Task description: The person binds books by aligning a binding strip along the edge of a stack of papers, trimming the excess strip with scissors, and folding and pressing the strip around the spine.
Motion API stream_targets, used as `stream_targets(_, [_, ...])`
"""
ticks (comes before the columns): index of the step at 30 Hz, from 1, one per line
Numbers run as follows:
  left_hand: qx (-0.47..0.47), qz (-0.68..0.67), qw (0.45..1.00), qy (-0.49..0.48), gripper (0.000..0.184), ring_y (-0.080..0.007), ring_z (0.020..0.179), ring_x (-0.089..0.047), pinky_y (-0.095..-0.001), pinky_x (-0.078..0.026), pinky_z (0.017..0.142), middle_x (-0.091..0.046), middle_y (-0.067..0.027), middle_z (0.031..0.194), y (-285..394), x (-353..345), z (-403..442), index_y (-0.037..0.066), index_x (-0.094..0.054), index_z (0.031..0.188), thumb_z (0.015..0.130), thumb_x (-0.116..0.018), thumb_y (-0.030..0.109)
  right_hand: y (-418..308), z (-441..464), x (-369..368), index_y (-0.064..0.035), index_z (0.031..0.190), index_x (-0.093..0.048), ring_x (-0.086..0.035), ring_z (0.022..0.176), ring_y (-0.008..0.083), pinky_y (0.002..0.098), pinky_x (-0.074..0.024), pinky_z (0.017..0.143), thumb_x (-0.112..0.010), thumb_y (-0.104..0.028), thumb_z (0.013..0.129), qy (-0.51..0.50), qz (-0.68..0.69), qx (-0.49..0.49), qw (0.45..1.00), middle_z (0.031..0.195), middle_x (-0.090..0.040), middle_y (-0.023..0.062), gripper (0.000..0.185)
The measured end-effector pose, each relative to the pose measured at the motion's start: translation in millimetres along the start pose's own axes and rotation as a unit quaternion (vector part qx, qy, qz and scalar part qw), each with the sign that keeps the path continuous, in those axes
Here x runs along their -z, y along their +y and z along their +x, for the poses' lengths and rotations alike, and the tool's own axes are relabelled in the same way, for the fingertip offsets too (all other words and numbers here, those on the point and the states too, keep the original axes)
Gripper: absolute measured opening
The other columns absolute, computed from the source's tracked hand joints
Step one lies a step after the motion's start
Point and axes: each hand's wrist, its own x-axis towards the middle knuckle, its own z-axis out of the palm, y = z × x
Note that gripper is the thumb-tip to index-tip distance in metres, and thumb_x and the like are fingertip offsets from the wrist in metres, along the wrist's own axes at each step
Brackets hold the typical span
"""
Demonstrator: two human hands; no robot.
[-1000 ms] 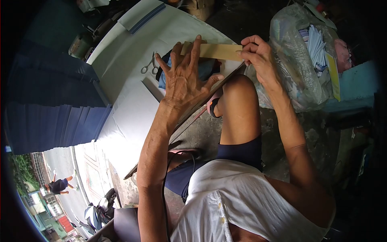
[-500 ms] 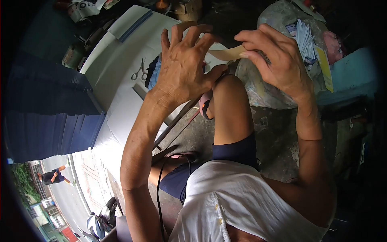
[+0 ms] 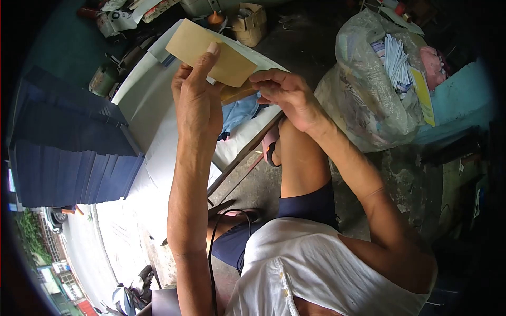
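My left hand [image 3: 198,102] is raised over the white worktable, its thumb pressed on a wide tan strip [image 3: 224,55], which looks like paper or tape. The strip slants down toward my right hand [image 3: 290,97], whose fingertips pinch near its lower right corner. Under that corner a glossy yellow-brown part [image 3: 237,95] shows between the hands; whether it belongs to the same strip I cannot tell. A light-blue cloth [image 3: 237,117] lies on the table just below my hands.
Dark blue folded sheets [image 3: 74,174] stand stacked on the left of the white table [image 3: 139,95]. A clear plastic bag [image 3: 363,100] with paper strips sits at the right. Behind are a cardboard box [image 3: 250,26] and clutter. A dark cable runs past my lap.
My left hand has turned, thumb now on top of the strip, which shows broad and flat. My right hand has moved left and down, closer to the left. The scissors no longer show.
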Motion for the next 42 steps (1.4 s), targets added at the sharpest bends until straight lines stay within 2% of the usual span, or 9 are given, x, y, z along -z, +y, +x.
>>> stream_targets(9, [0.015,0.012,0.998,0.066,0.046,-0.0232,0.122,-0.056,-0.0498,-0.041,0.103,-0.061,-0.0091,0.125,-12,15,0,0.005,-0.058,0.126,0.090,-0.076,0.029,10,15,0,-0.0034,0.099,-0.073,-0.063,0.096,0.0127,0.0312,-0.0507,0.086,-0.075,-0.019,0.086,0.073,-0.005,-0.007,0.997,0.099,-0.070,0.0037,0.021])
stream_targets(11, [-0.092,0.190,0.961,0.179,0.060,-0.0284,0.130,-0.051,-0.0527,-0.038,0.108,-0.057,-0.0140,0.131,-21,30,1,0.004,-0.049,0.135,0.090,-0.077,0.033,15,28,5,-0.0002,0.093,-0.074,-0.063,0.090,0.0138,0.0310,-0.0500,0.081,-0.072,-0.015,0.082,0.176,-0.143,-0.017,0.974,0.093,-0.071,0.0050,0.019])
stream_targets(12, [-0.090,0.192,0.960,0.181,0.060,-0.0284,0.130,-0.051,-0.0527,-0.038,0.108,-0.057,-0.0140,0.131,-24,36,-2,0.004,-0.049,0.135,0.090,-0.077,0.033,12,33,10,-0.0002,0.093,-0.074,-0.063,0.090,0.0138,0.0310,-0.0500,0.081,-0.072,-0.015,0.082,0.175,-0.141,-0.019,0.974,0.093,-0.071,0.0050,0.019])
stream_targets(14, [-0.264,0.406,0.859,0.163,0.082,-0.0306,0.135,-0.047,-0.0562,-0.034,0.113,-0.049,-0.0223,0.134,-29,48,-10,-0.001,-0.036,0.144,0.085,-0.081,0.031,0,43,26,0.0012,0.089,-0.074,-0.064,0.082,0.0142,0.0295,-0.0509,0.076,-0.072,-0.015,0.080,0.087,-0.264,-0.083,0.957,0.086,-0.071,0.0058,0.018])
stream_targets(16, [-0.273,0.422,0.862,0.061,0.096,-0.0337,0.145,-0.038,-0.0611,-0.027,0.117,-0.039,-0.0265,0.149,-32,52,-18,0.004,-0.026,0.154,0.082,-0.081,0.035,4,52,37,0.0017,0.087,-0.074,-0.065,0.073,0.0149,0.0281,-0.0511,0.068,-0.070,-0.012,0.078,0.069,-0.270,-0.086,0.957,0.079,-0.071,0.0073,0.017])
stream_targets(18, [-0.249,0.604,0.729,-0.204,0.100,-0.0381,0.148,-0.034,-0.0627,-0.014,0.123,-0.028,-0.0219,0.163,-35,52,-24,0.010,-0.019,0.160,0.084,-0.075,0.046,6,55,44,0.0020,0.084,-0.073,-0.064,0.066,0.0155,0.0277,-0.0506,0.062,-0.067,-0.011,0.079,0.049,-0.253,-0.097,0.961,0.075,-0.070,0.0083,0.015])
stream_targets(21, [-0.219,0.651,0.673,-0.276,0.104,-0.0385,0.151,-0.028,-0.0660,-0.006,0.123,-0.022,-0.0214,0.166,-58,47,-20,0.014,-0.013,0.162,0.084,-0.071,0.053,7,56,46,0.0024,0.083,-0.072,-0.063,0.059,0.0159,0.0290,-0.0499,0.058,-0.063,-0.010,0.080,0.060,-0.259,-0.112,0.957,0.070,-0.069,0.0083,0.016])
stream_targets(30, [-0.223,0.696,0.629,-0.263,0.101,-0.0359,0.139,-0.047,-0.0797,-0.006,0.113,-0.032,-0.0243,0.159,-66,58,-17,0.021,-0.012,0.164,0.086,-0.063,0.061,11,47,56,0.0006,0.082,-0.075,-0.065,0.072,0.0145,0.0283,-0.0484,0.062,-0.068,-0.019,0.081,0.082,-0.318,-0.046,0.944,0.074,-0.070,0.0063,0.021])
stream_targets(42, [-0.185,0.690,0.651,-0.254,0.104,-0.0381,0.147,-0.036,-0.0792,-0.004,0.114,-0.033,-0.0210,0.160,-67,62,-13,0.021,-0.013,0.163,0.085,-0.061,0.071,-27,-3,80,0.0024,0.087,-0.074,-0.063,0.078,0.0126,0.0267,-0.0499,0.066,-0.071,-0.015,0.081,0.138,-0.341,-0.033,0.929,0.091,-0.069,0.0038,0.019])
